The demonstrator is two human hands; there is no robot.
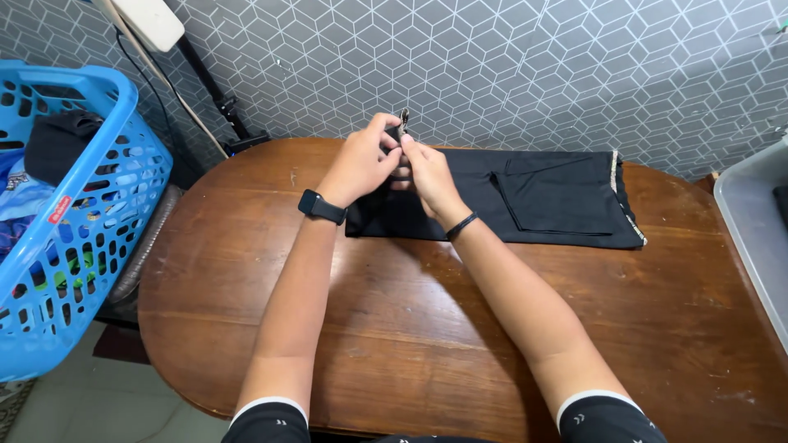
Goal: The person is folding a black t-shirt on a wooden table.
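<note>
We are reaching both forearms out over the oval wooden table, meeting at its far side. Our left hand and right hand are pinching 1 small metal zipper pull (lifted slightly) at the left end of the folded black trousers, whose long axis is running rightward.
</note>
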